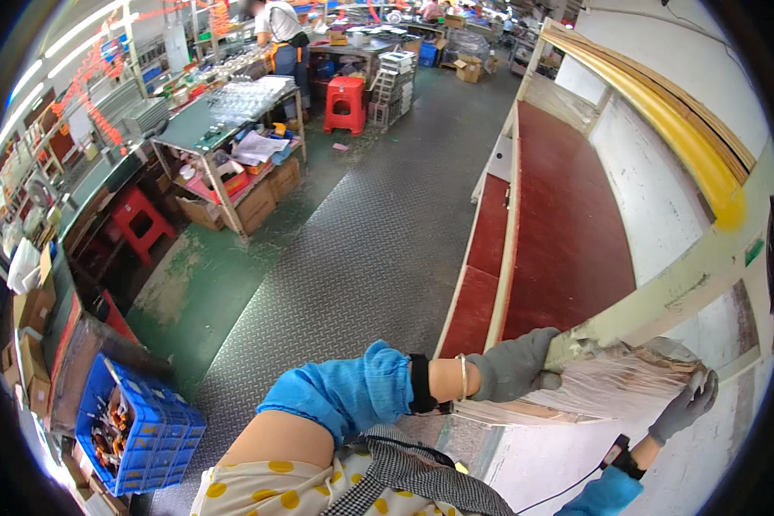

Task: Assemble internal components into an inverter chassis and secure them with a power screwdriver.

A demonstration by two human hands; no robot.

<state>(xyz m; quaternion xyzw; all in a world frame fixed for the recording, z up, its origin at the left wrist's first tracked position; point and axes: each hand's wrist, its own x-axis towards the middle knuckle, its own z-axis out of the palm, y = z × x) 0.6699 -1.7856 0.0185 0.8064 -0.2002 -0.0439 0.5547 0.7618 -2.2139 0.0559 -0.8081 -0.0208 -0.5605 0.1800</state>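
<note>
A tall rack with a cream frame [662, 297] and dark red shelf boards [559, 224] stands in front of me on the right. My left hand [516, 365], in a grey glove, is closed round the near end of the frame, by the shelf's corner. Further right, my right hand [686, 406], also gloved in grey, has its fingers curled at the other corner of a worn, splintered board edge [611, 383]. What its palm touches is partly hidden. Blue sleeves cover part of both my arms.
Patterned dark floor plates [353, 224] run ahead beside the rack. On the left are a blue crate [142, 430] of small parts, a workbench [224, 116] and red stools [346, 105]. A person [284, 43] stands at the far benches. A yellow roll [662, 120] lies along the rack's top.
</note>
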